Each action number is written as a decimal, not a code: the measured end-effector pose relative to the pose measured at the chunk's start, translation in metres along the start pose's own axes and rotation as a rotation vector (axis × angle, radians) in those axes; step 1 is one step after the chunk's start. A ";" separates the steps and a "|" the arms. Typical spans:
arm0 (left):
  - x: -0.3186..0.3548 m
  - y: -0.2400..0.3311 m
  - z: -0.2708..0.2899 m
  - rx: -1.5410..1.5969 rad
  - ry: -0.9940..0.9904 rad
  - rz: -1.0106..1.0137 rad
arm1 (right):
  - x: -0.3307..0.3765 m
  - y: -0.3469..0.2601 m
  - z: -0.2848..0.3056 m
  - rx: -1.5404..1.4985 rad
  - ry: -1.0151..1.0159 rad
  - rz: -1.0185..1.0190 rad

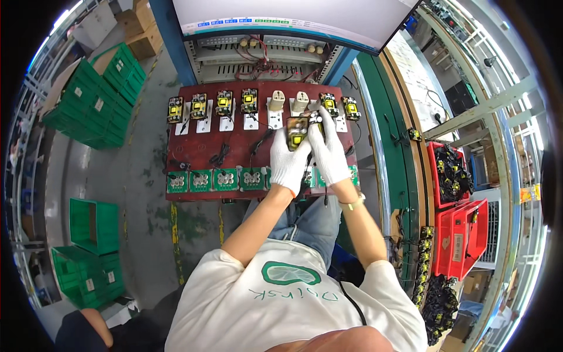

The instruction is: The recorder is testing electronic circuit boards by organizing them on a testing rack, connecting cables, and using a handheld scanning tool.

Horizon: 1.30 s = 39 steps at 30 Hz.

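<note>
Both my hands wear white knitted gloves and meet above the red bench board (pixel 193 138). In my left hand (pixel 286 167) is a small power-supply circuit board (pixel 297 134) with a yellow transformer, gripped by its lower left side. My right hand (pixel 329 155) closes against the same board's right side; a dark-and-light part shows under its fingers, and I cannot tell whether it is a second board. Behind the hands stand two beige sockets (pixel 300 102) on white plates. Similar circuit boards (pixel 224 102) stand in a row to either side of them.
Green square test pads (pixel 226 179) line the near edge, with loose black cables (pixel 220 155) above them. A monitor (pixel 281 17) hangs over a wired rack (pixel 258 61). Red bins (pixel 460 240) and boards lie along the right conveyor. Green crates (pixel 94 100) stand left; a person's arm (pixel 97 325) shows lower left.
</note>
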<state>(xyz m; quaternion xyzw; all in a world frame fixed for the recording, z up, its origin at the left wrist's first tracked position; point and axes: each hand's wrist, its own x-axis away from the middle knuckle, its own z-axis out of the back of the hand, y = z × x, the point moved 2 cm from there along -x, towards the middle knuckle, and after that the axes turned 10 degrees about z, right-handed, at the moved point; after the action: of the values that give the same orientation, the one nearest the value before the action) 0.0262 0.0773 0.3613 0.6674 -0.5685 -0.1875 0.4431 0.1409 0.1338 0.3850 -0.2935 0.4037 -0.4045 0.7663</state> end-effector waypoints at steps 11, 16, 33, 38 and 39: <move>0.030 -0.002 0.034 0.382 -0.007 0.151 | -0.060 0.035 -0.013 -0.458 0.238 -0.407; 0.062 -0.017 0.056 0.423 -0.123 0.282 | -0.099 0.056 -0.026 0.007 0.051 -0.491; 0.064 -0.001 0.087 0.263 -0.031 0.224 | -0.115 0.076 -0.066 0.804 -0.076 -0.132; 0.034 0.027 0.062 0.218 -0.128 0.241 | -0.110 0.054 -0.060 0.784 -0.051 -0.253; 0.020 0.034 0.053 0.207 -0.179 0.206 | -0.109 0.046 -0.052 0.757 -0.034 -0.244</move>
<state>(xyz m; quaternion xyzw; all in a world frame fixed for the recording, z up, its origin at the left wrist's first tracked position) -0.0285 0.0397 0.3651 0.6284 -0.6873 -0.1404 0.3363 0.0767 0.2433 0.3650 -0.0426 0.1754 -0.6078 0.7733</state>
